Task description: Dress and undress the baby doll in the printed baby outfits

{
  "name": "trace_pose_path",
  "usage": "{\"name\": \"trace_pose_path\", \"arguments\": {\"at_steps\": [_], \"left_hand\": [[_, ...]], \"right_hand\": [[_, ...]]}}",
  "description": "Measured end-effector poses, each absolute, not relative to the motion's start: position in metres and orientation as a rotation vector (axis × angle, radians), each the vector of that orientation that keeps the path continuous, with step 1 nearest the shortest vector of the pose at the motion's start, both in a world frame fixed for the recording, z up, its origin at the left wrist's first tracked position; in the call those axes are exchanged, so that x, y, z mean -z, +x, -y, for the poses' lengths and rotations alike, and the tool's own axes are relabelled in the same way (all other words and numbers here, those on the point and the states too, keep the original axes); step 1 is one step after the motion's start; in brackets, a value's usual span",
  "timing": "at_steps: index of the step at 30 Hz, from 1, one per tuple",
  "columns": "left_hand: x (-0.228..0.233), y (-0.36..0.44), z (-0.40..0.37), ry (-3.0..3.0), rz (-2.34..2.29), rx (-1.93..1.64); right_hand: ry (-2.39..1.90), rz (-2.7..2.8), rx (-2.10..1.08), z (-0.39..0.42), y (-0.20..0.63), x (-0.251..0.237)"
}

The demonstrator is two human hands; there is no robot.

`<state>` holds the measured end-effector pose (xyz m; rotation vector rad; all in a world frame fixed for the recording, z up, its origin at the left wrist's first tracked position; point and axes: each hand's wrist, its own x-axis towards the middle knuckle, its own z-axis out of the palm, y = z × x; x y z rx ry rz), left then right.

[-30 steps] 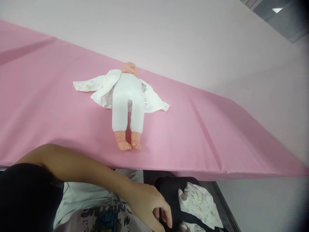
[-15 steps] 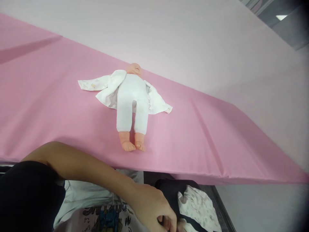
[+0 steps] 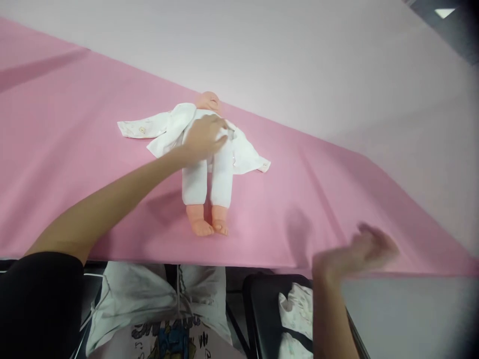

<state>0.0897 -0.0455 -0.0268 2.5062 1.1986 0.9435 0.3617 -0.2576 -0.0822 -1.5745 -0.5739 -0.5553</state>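
Your left grip [image 3: 205,138] overlies a white, cloth-bodied baby doll [image 3: 221,179], probably soft; hold mid-body. Right grip [image 3: 368,247] blurred; neither's closure discernible.

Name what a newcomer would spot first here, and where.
Likely the baby doll, lying face-up on the pink cover near the middle of the view, with a white jacket spread to either side. The left hand is over the doll's torso; contact is unclear. Next, the blurred right hand stands out at lower right, by the cover's front edge.
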Motion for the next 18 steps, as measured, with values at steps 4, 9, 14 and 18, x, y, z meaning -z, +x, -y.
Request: {"name": "trace_pose_path", "arguments": {"at_steps": [4, 9, 14, 18], "left_hand": [[0.046, 0.063, 0.003, 2.408, -1.402, -0.843], [0.051, 0.046, -0.013, 2.352, -1.619, -0.764], [0.067, 0.032, -0.032, 2.447, -1.86, -0.71], [0.08, 0.024, -0.049, 2.401, -1.811, -0.908]], "right_hand": [[-1.247, 1.276, 0.225, 0.158, 0.291, 0.056], [-1.316, 1.98, 0.045, 0.04, 0.217, 0.053], [-1.561, 2.491, 0.099, -0.029, 0.144, 0.036], [-1.68, 2.654, 0.103, -0.051, 0.122, 0.03]]}}
